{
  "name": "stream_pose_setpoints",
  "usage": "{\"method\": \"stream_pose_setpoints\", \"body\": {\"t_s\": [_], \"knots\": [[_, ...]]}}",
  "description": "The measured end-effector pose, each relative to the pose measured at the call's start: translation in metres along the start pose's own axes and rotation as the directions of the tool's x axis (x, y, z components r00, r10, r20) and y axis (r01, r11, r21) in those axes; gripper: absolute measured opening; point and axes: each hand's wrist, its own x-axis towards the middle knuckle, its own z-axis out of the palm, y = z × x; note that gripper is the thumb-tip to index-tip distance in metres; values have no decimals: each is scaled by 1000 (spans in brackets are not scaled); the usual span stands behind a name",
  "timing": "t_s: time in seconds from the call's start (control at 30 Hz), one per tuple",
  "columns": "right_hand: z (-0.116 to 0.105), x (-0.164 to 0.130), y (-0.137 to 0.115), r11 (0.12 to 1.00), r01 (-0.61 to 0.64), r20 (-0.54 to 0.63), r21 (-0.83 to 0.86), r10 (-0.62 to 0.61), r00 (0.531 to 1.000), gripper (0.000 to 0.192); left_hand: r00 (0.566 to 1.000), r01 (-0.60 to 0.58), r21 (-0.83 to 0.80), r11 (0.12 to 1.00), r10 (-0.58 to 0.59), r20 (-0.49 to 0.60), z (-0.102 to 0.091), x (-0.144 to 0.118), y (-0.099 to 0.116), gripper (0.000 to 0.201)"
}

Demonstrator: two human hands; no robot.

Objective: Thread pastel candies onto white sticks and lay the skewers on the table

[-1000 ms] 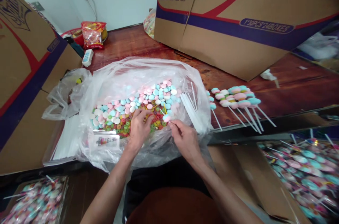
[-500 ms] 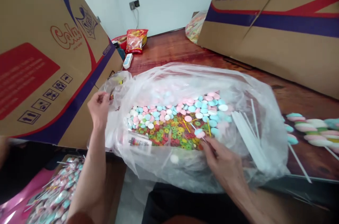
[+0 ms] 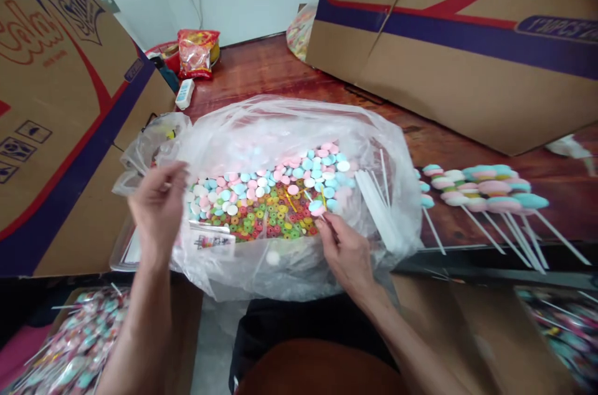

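Note:
A big clear plastic bag (image 3: 289,127) lies open on the wooden table (image 3: 261,74), full of pink, blue and white round candies (image 3: 284,180) and small coloured ring candies (image 3: 268,217). My right hand (image 3: 343,255) is at the bag's near edge and pinches a thin white stick with a pink and blue candy (image 3: 317,207) on its tip. My left hand (image 3: 159,208) hovers at the bag's left side, fingers curled, over a smaller clear bag (image 3: 149,146); whether it holds something small is unclear. Loose white sticks (image 3: 376,205) lie inside the bag on the right.
Finished stick candies (image 3: 481,186) lie in a row on the table to the right. Large cardboard boxes stand at left (image 3: 56,108) and back right (image 3: 462,40). Trays of wrapped lollipops sit low at left (image 3: 75,345) and right (image 3: 565,333). A red snack bag (image 3: 196,52) sits far back.
My left hand left the candy pile, reached to the bag's left edge, and now hovers beside it. My right hand keeps hold of the stick with its candy. The view swung left, then back.

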Motion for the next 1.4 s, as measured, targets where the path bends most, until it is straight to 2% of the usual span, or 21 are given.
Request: {"method": "stream_pose_setpoints", "body": {"t_s": [0.03, 0.07, 0.13, 0.23, 0.33, 0.47, 0.53, 0.57, 0.7, 0.77, 0.8, 0.83, 0.87, 0.93, 1.0, 1.07, 1.13, 1.2, 1.33, 1.4], "knots": [[-1, 0, 0, 1000, -7, 9, 19, 7, 1000, 25, 983, -23, -28, 999, 28, 181, 10, -17, 13, 15], [-2, 1, 0, 999, -13, 24, 36, 12, 1000, 25, 938, -45, -61, 997, 64, 342, 21, -32, 22, 15], [-6, 1, -1, 998, -25, 64, 59, 21, 998, 25, 881, -93, -32, 995, 97, 462, 45, -58, 26, 19], [-13, 0, -2, 996, -37, 89, 78, 30, 996, 23, 825, -205, 156, 966, 85, 559, 72, -78, 11, 28], [-17, -3, -3, 995, -30, 77, 99, 22, 997, 22, 779, -310, 291, 905, 66, 624, 79, -82, -2, 33], [-16, -4, -3, 995, -11, 68, 103, 4, 998, 21, 713, -390, 286, 875, 90, 696, 71, -82, -3, 30], [-14, -4, -4, 996, 2, 78, 93, -9, 997, 20, 702, -388, 233, 892, 122, 701, 69, -82, -3, 25], [-13, -4, -5, 996, 7, 82, 90, -15, 996, 20, 711, -370, 205, 906, 134, 690, 69, -83, -3, 23], [-11, -5, -10, 995, 19, 88, 101, -28, 996, 18, 798, -197, 101, 975, 99, 594, 74, -84, -5, 16], [-12, -5, -14, 992, 30, 87, 121, -41, 995, 17, 837, -23, 0, 1000, 19, 548, 77, -85, -3, 13], [-13, -5, -17, 990, 40, 87, 135, -52, 995, 18, 845, 104, -74, 992, -49, 533, 79, -86, -2, 12], [-14, -5, -19, 987, 53, 91, 153, -67, 994, 18, 836, 250, -157, 955, -131, 533, 80, -86, 0, 13], [-15, -5, -22, 983, 67, 98, 173, -85, 992, 19, 808, 400, -238, 885, -218, 547, 82, -87, 3, 18], [-18, -5, -27, 973, 92, 113, 210, -117, 987, 22, 712, 645, -357, 676, -360, 603, 85, -90, 8, 30], [-20, -5, -31, 965, 103, 125, 240, -136, 983, 22, 631, 764, -423, 487, -428, 647, 88, -94, 14, 39], [-20, -6, -34, 960, 107, 127, 257, -144, 981, 22, 605, 795, -472, 381, -437, 665, 91, -98, 19, 42], [-20, -6, -36, 959, 109, 131, 263, -148, 980, 23, 618, 786, -514, 344, -405, 674, 94, -101, 23, 40], [-20, -7, -36, 962, 104, 135, 253, -142, 981, 23, 657, 753, -552, 359, -361, 662, 95, -103, 24, 35], [-20, -8, -34, 978, 77, 133, 193, -104, 986, 23, 767, 631, -593, 500, -287, 575, 98, -108, 26, 23], [-19, -9, -34, 984, 49, 141, 172, -73, 987, 23, 795, 585, -586, 561, -254, 550, 99, -110, 28, 20]]}}
